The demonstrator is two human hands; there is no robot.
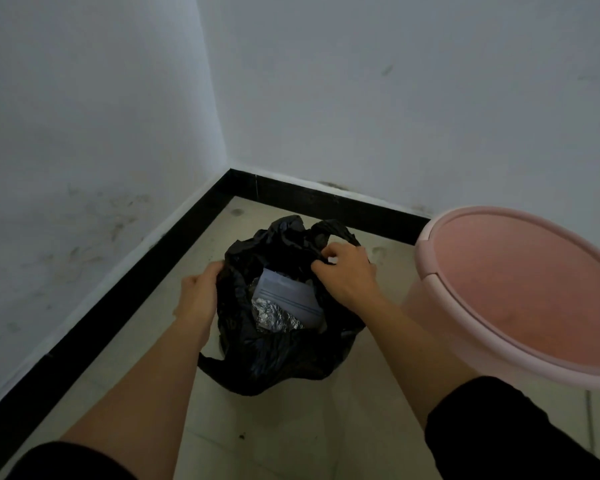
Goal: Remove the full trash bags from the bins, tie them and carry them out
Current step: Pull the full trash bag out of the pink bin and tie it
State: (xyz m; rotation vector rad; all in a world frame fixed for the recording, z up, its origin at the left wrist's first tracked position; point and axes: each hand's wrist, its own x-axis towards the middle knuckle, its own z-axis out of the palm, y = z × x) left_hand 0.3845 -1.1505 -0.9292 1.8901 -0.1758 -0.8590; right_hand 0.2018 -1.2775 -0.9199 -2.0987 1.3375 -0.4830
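Note:
A black trash bag (274, 355) stands on the tiled floor in the room's corner, its mouth open. Inside it show a pale flat packet (284, 296) and crumpled silver foil (274, 318). My left hand (200, 292) grips the bag's left rim, fingers curled over the plastic. My right hand (347, 275) pinches the bag's right rim near one of its handle loops. A pink bin (520, 292) with a round lid stands just right of the bag.
White, scuffed walls (361, 98) meet in a corner behind the bag, with a black skirting board (125, 292) along the floor. Beige floor tiles (343, 427) stretch toward me between my forearms.

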